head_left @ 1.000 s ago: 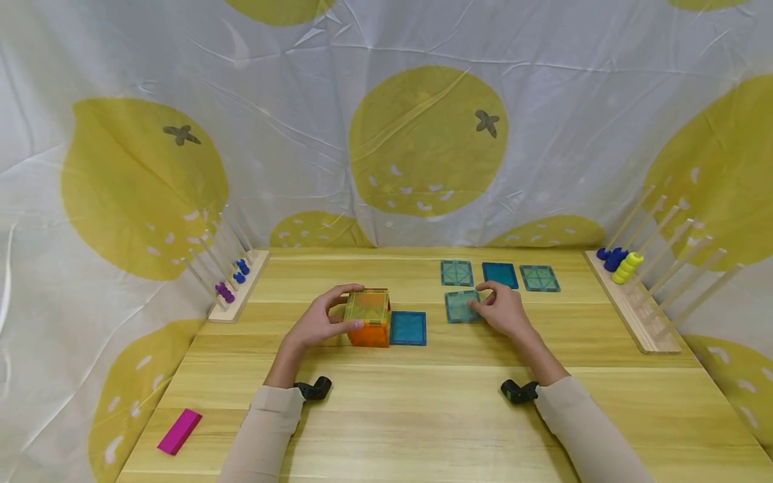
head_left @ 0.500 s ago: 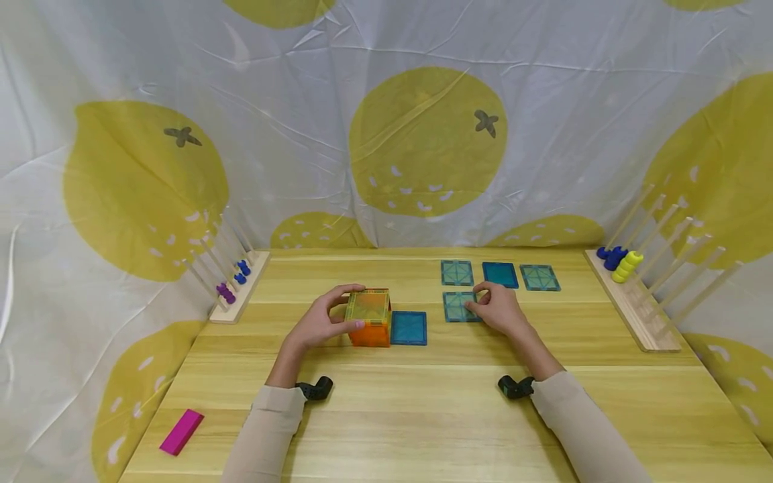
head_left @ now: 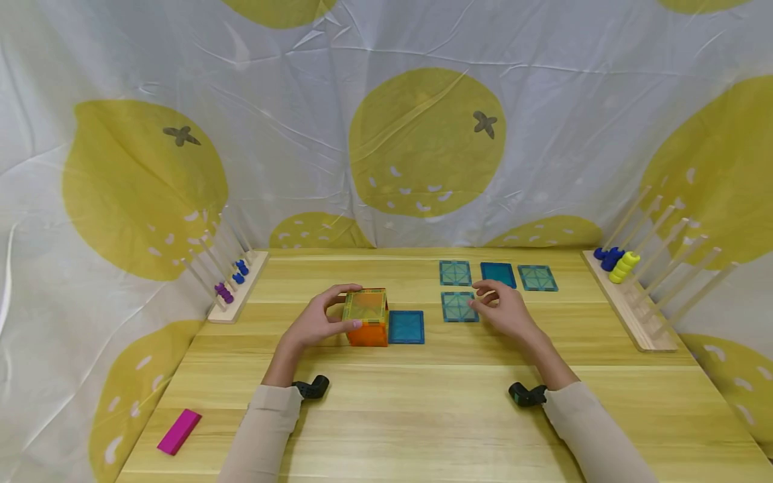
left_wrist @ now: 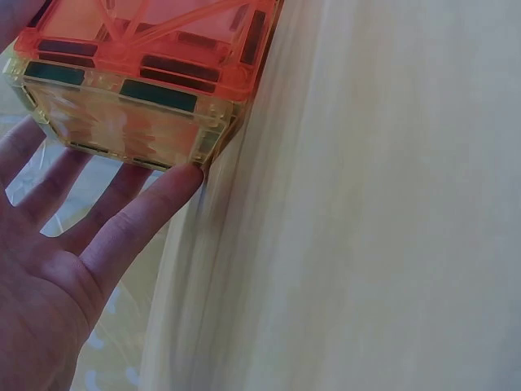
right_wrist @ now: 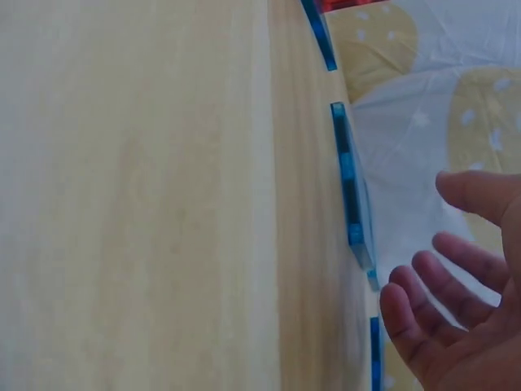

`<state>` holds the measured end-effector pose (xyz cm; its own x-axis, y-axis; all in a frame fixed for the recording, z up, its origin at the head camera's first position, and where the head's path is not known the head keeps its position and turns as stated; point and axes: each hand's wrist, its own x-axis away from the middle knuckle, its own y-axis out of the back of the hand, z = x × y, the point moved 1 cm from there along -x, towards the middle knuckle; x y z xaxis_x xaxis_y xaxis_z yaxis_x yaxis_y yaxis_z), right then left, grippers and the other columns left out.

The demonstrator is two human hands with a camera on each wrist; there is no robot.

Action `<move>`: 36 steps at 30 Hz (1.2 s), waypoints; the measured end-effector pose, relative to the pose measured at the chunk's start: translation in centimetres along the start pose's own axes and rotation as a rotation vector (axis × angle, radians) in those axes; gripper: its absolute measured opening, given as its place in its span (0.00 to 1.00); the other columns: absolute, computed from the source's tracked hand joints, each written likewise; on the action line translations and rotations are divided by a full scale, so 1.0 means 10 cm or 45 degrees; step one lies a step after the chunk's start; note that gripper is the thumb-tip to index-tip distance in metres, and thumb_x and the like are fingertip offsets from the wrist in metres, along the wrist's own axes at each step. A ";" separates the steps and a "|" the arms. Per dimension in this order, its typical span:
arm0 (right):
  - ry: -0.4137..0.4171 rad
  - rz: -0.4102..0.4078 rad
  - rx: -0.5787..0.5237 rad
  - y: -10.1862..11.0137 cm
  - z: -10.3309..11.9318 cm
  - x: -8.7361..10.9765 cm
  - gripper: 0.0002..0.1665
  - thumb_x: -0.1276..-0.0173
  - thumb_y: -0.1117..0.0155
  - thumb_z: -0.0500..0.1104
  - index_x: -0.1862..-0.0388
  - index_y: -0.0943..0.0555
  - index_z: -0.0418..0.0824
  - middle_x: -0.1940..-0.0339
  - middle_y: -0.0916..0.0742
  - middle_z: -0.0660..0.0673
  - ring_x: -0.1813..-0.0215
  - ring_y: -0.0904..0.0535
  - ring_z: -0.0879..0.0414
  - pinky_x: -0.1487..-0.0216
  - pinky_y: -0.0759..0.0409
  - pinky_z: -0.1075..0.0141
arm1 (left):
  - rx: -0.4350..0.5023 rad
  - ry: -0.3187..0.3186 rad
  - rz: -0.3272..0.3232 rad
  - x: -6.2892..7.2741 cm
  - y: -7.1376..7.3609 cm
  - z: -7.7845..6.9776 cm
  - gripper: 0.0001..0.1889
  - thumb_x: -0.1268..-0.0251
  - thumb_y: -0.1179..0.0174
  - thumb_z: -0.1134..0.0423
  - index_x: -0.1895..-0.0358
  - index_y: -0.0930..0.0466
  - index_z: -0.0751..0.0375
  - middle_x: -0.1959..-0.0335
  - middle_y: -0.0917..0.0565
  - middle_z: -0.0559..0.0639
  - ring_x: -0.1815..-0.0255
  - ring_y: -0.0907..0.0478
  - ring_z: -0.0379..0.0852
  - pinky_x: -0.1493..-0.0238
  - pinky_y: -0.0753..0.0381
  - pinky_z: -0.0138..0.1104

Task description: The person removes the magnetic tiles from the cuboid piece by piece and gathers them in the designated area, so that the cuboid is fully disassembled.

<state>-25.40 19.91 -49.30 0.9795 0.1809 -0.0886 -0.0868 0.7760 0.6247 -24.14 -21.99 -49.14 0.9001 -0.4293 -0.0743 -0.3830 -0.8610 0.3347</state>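
Note:
My left hand (head_left: pixel 317 320) holds the left side of a magnetic-tile cube (head_left: pixel 366 315), thumb at the front and fingers reaching to the back. The cube has a yellow see-through top and an orange front; in the left wrist view my fingertips touch its edge. Against its right side a blue magnetic tile (head_left: pixel 406 327) lies flat. My right hand (head_left: pixel 504 310) hovers at the right edge of a pale teal magnetic tile (head_left: pixel 460 306), fingers loosely curved and holding nothing. In the right wrist view a gap shows between that hand and the tile (right_wrist: pixel 350 183).
Behind lie two pale teal tiles (head_left: pixel 455 273) (head_left: pixel 538 278) with a dark blue tile (head_left: pixel 498 274) between them. Peg boards with beads stand left (head_left: pixel 241 302) and right (head_left: pixel 649 332). A magenta block (head_left: pixel 179 433) lies front left on the wooden table (head_left: pixel 410 416).
My right hand has let go of the pale teal tile and drawn slightly right; that tile shifted a little left beforehand. The left hand stays on the cube.

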 end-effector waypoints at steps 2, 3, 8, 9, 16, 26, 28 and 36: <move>0.061 0.029 -0.014 0.02 0.02 0.02 0.29 0.27 0.30 0.46 0.31 0.24 0.36 0.42 0.17 0.35 0.45 0.18 0.42 0.46 0.16 0.50 | -0.006 0.005 -0.003 0.00 0.01 -0.01 0.35 0.37 0.26 0.60 0.28 0.28 0.41 0.26 0.30 0.49 0.28 0.32 0.63 0.43 0.13 0.45; 0.088 0.044 -0.018 0.02 0.03 0.02 0.30 0.27 0.30 0.45 0.31 0.24 0.36 0.40 0.17 0.35 0.44 0.19 0.42 0.45 0.17 0.48 | -0.005 0.008 -0.004 0.01 0.01 -0.01 0.35 0.37 0.26 0.60 0.28 0.28 0.41 0.26 0.30 0.49 0.28 0.32 0.63 0.43 0.13 0.45; 0.234 0.128 0.023 -0.02 0.11 0.02 0.35 0.30 0.27 0.46 0.29 0.26 0.36 0.34 0.19 0.34 0.40 0.21 0.38 0.41 0.19 0.43 | 0.002 0.018 -0.001 0.01 0.01 -0.02 0.35 0.37 0.26 0.60 0.27 0.29 0.41 0.25 0.31 0.49 0.27 0.32 0.62 0.42 0.14 0.45; 0.257 0.144 0.034 -0.04 0.13 0.02 0.36 0.31 0.26 0.47 0.29 0.26 0.36 0.34 0.19 0.34 0.40 0.21 0.38 0.41 0.19 0.42 | 0.003 0.019 -0.002 0.01 0.01 -0.02 0.35 0.37 0.26 0.60 0.28 0.29 0.41 0.25 0.31 0.49 0.27 0.33 0.62 0.42 0.14 0.45; 0.389 0.246 0.077 -0.23 0.29 0.01 0.43 0.35 0.24 0.53 0.27 0.27 0.37 0.32 0.20 0.37 0.38 0.21 0.39 0.38 0.21 0.40 | -0.006 0.012 -0.009 0.01 0.01 -0.02 0.35 0.37 0.26 0.60 0.28 0.29 0.40 0.25 0.32 0.48 0.26 0.33 0.63 0.41 0.15 0.47; 0.366 0.385 0.042 -0.49 0.51 -0.01 0.48 0.40 0.21 0.58 0.25 0.28 0.43 0.29 0.22 0.41 0.32 0.26 0.40 0.32 0.26 0.40 | 0.000 0.016 -0.003 0.00 0.02 0.01 0.35 0.37 0.26 0.58 0.27 0.30 0.39 0.25 0.32 0.49 0.27 0.33 0.63 0.41 0.15 0.47; 0.378 0.391 0.068 -0.53 0.54 -0.02 0.48 0.40 0.21 0.60 0.25 0.27 0.44 0.29 0.21 0.42 0.32 0.25 0.40 0.32 0.25 0.41 | 0.004 0.018 -0.004 0.00 0.02 0.01 0.35 0.37 0.26 0.58 0.27 0.30 0.38 0.25 0.32 0.48 0.27 0.33 0.63 0.41 0.15 0.47; 0.372 0.426 0.115 -0.66 0.61 -0.05 0.49 0.41 0.22 0.63 0.26 0.26 0.46 0.30 0.21 0.44 0.31 0.25 0.42 0.31 0.25 0.42 | 0.003 0.017 -0.009 0.00 0.01 0.02 0.35 0.37 0.26 0.58 0.27 0.29 0.37 0.25 0.32 0.48 0.27 0.33 0.63 0.42 0.14 0.47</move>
<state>-24.19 10.98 -48.66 0.8067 0.5859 -0.0777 -0.3609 0.5924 0.7203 -24.17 -22.12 -49.27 0.9055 -0.4194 -0.0642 -0.3770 -0.8647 0.3319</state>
